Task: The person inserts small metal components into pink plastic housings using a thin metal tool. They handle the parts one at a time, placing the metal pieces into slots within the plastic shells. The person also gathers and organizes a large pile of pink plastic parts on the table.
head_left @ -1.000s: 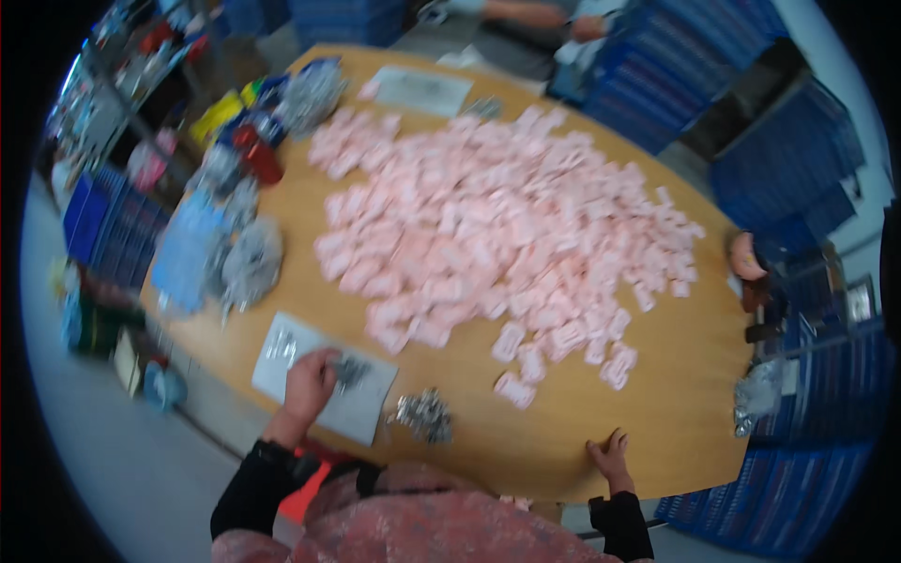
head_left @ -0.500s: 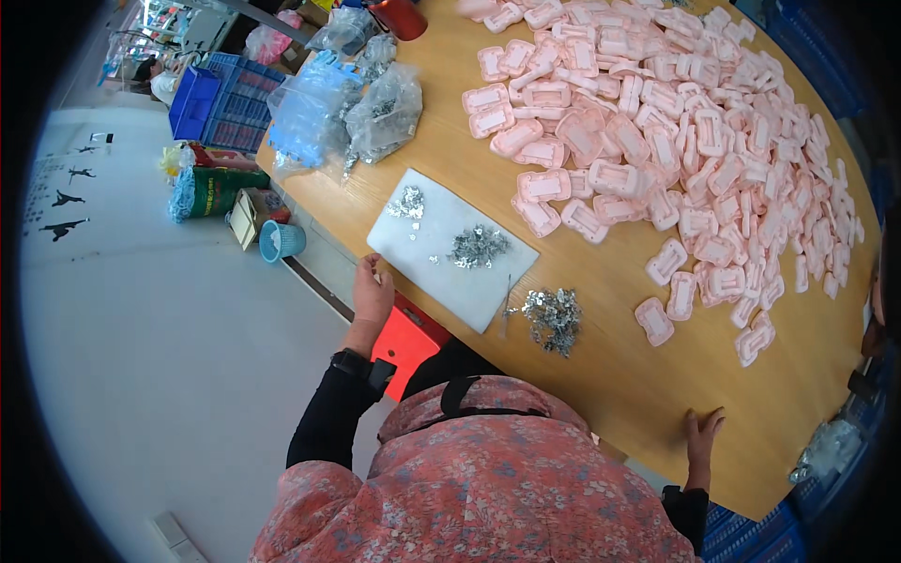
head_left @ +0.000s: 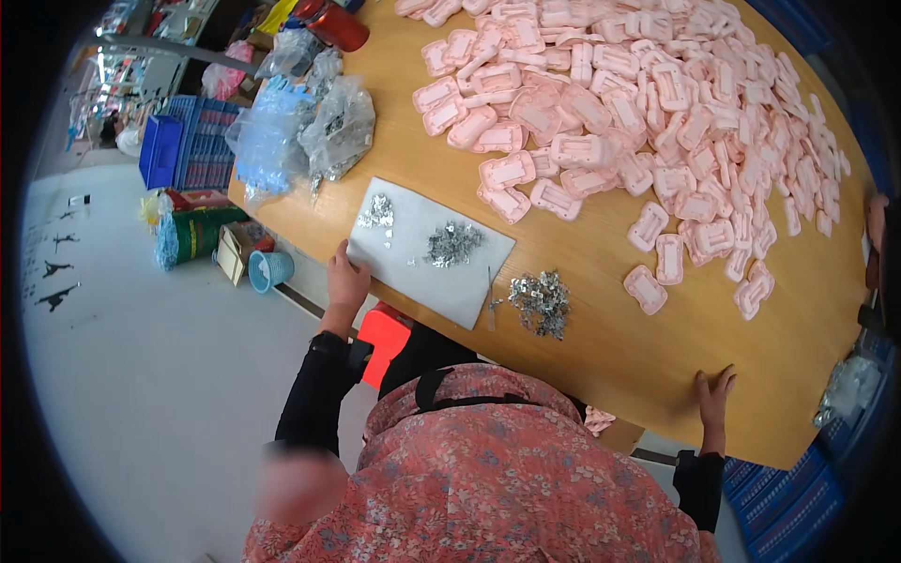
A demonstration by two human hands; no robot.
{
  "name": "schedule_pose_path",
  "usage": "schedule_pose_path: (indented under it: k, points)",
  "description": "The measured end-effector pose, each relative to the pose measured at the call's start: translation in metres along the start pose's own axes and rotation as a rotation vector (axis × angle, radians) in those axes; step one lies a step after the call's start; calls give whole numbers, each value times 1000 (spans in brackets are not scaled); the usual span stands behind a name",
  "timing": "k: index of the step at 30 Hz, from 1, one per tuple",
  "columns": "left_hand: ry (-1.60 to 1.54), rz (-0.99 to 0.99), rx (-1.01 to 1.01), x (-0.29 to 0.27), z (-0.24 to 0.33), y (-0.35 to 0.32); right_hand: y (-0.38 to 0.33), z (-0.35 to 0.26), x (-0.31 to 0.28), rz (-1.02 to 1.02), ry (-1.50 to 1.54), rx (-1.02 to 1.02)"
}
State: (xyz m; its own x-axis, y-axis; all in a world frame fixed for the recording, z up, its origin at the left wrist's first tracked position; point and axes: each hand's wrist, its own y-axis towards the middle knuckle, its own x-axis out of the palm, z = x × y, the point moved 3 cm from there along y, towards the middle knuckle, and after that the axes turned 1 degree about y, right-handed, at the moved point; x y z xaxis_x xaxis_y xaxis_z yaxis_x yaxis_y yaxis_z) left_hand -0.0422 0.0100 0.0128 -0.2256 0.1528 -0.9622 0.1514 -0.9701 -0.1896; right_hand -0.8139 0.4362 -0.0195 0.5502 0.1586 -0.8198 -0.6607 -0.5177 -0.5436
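Note:
My left hand (head_left: 347, 281) rests at the near edge of the table, its fingers apart and touching or just beside the left corner of a white board (head_left: 405, 289). On that board lie a small silver heap of metal pieces (head_left: 378, 211) and a larger, greyer heap of metal pieces (head_left: 454, 244). Just right of the board a third pile of shiny metal pieces (head_left: 541, 304) sits on the wood, with a thin metal rod (head_left: 490, 298) by the board's edge. My right hand (head_left: 715, 394) leans on the tabletop farther right, fingers spread, holding nothing.
A large spread of pink plastic parts (head_left: 582, 103) covers the far side of the wooden table (head_left: 601, 352). Clear bags (head_left: 338, 131) and a red flask (head_left: 333, 23) stand far left. A red stool (head_left: 383, 342) is under the near edge. Part of another person (head_left: 876, 235) shows far right.
The view has shifted, so the table sits higher and further left. My left hand's curled fingers have straightened against the board's corner. My right hand stays on the table.

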Motion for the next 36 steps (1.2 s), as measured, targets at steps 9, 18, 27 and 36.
schedule_pose_path:
  k: [9,18,27,36]
  points:
    - [-34,-164,117,-61,-23,53,-46,-43,0,395,27,64]
    - [-326,-600,349,-15,-69,165,-206,-217,100,-350,69,117]
    - [-619,-838,101,-20,-91,165,-252,-382,192,-875,201,13]
    - [-415,-408,130,-32,-103,86,-224,-366,202,-800,348,-169]
